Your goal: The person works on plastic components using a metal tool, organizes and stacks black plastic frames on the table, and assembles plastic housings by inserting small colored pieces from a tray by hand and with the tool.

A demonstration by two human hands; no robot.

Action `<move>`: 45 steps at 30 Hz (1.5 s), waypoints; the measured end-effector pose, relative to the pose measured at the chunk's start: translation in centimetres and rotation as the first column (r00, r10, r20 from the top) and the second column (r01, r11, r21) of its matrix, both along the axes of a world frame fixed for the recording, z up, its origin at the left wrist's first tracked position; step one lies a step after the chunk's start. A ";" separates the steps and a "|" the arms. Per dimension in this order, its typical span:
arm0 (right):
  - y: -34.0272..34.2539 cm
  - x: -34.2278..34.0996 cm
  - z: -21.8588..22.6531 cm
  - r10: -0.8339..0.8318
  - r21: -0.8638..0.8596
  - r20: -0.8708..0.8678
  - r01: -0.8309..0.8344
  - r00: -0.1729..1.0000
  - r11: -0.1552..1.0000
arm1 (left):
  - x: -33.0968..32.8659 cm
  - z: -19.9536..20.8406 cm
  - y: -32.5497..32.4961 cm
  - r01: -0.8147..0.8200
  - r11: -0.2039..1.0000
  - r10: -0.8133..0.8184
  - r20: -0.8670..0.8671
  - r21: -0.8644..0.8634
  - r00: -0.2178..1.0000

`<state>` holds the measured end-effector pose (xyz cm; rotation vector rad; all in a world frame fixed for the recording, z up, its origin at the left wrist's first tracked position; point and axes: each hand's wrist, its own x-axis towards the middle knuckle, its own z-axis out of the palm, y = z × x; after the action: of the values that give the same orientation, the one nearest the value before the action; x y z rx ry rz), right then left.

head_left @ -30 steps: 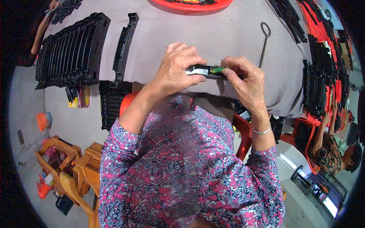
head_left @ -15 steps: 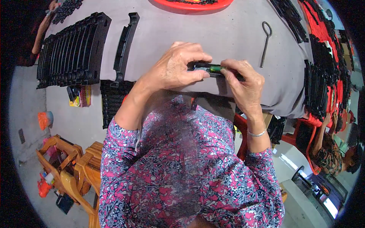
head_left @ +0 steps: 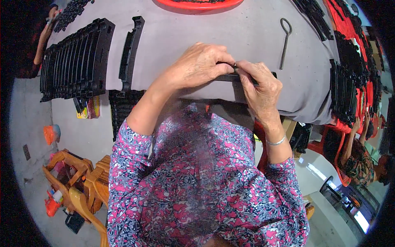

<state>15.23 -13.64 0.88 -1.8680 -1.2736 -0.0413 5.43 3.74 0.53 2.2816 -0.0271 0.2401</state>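
Observation:
On the table near the front edge lies a slim black plastic strip (head_left: 228,78), partly covered by both hands. My left hand (head_left: 201,64) is closed, its curled fingers and thumb pinched together at the strip's upper side. From the right, my right hand (head_left: 262,84) bends over the same strip, thumb and fingers closed on it. The fingertips of both hands meet at a small dark, greenish bit, too hidden to name. To the left, one separate long black plastic piece (head_left: 131,53) lies beside a row of similar black pieces (head_left: 76,61).
A red basin (head_left: 199,5) stands at the table's far side. A metal rod with a loop (head_left: 284,43) lies to the right. More black parts (head_left: 345,92) line the right edge near red cloth. Wooden chairs (head_left: 78,177) stand at lower left; other people work at both sides.
The fingertips have come together, and the green piece visible between them earlier is now mostly covered. My left hand has shifted slightly right. The whole view has moved a little.

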 end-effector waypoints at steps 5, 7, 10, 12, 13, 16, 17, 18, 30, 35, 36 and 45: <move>0.3 -0.3 0.0 -0.025 -0.018 0.010 0.025 1.000 1.000 | 0.9 0.3 0.8 0.027 0.999 -0.033 -0.177 -0.036 0.984; 0.3 -0.3 -0.1 -0.020 -0.037 0.079 0.023 0.997 0.999 | 0.9 0.0 0.8 0.016 0.999 -0.021 -0.175 -0.030 0.984; 0.5 -0.3 -0.3 -0.030 -0.053 0.145 0.038 0.989 0.998 | 1.0 0.2 0.7 0.004 1.000 -0.007 -0.190 -0.017 0.982; 0.3 -0.4 -0.1 -0.026 -0.079 0.139 0.037 0.990 0.996 | 0.9 0.4 0.7 -0.002 1.000 0.000 -0.209 -0.008 0.978; 0.2 -0.4 -0.1 -0.026 -0.109 0.136 0.041 0.990 0.993 | 0.9 0.3 0.7 0.001 1.000 0.001 -0.194 0.014 0.981; 0.0 -0.3 -0.1 -0.005 -0.033 0.091 0.008 0.996 0.999 | 1.0 0.2 0.6 0.005 0.998 0.005 -0.177 0.055 0.984; -0.2 -0.2 0.0 -0.003 -0.034 0.091 0.006 0.996 0.999 | 1.0 0.2 0.5 0.005 0.997 0.008 -0.175 0.074 0.985; -0.6 0.0 0.3 -0.036 -0.018 0.081 0.038 0.996 0.999 | 1.0 0.3 0.4 0.004 0.997 0.009 -0.175 0.073 0.985; -1.4 0.6 0.3 0.125 -0.182 0.346 -0.064 0.930 0.981 | 0.7 0.9 -0.2 -0.051 0.990 0.077 -0.209 0.129 0.975; -1.3 0.4 0.0 0.143 -0.208 0.327 -0.076 0.934 0.975 | 0.6 0.7 -0.1 -0.044 0.993 0.065 -0.193 0.111 0.979; -1.3 0.4 -0.2 0.143 -0.205 0.324 -0.079 0.935 0.976 | 0.4 0.6 -0.2 -0.042 0.993 0.063 -0.195 0.109 0.979; -2.8 1.2 0.5 -0.009 0.050 -0.115 0.015 0.993 0.999 | -2.9 1.0 -1.2 -0.212 0.977 0.212 -0.037 0.000 0.977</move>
<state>16.43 -16.47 1.42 -1.8087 -1.1722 0.0273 2.56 2.52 1.53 2.2849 0.2372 0.3089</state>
